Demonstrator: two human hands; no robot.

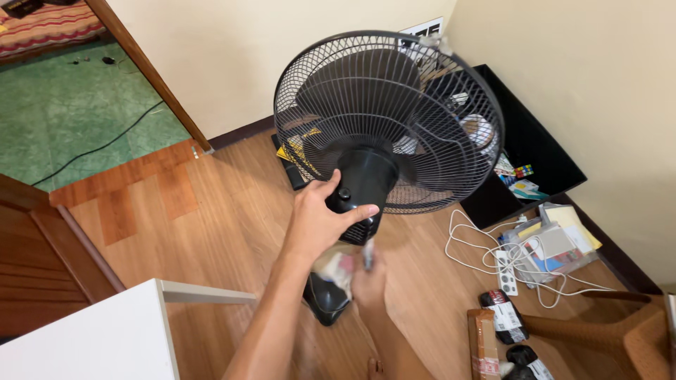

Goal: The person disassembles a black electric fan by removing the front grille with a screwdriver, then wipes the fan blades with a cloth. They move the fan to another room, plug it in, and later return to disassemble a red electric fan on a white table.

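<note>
A black pedestal fan point(394, 105) with a round wire cage stands tilted on the wood floor. My left hand point(320, 219) grips the fan's black motor housing point(362, 184) from behind, thumb near a small knob. Below it, my right hand point(367, 280) is blurred beside the fan's stem. Its fingers are closed on a small light-coloured thing point(336, 266), and a thin grey end sticks up from the hand. What that thing is cannot be made out. The fan's black base point(325, 301) shows under my left forearm.
A white table corner point(105, 331) is at the lower left, with a wooden door point(42, 246) beside it. To the right lie a black open box point(535, 148), a white power strip with cable point(505, 271), wrapped parcels point(496, 317) and a brown chair point(620, 334).
</note>
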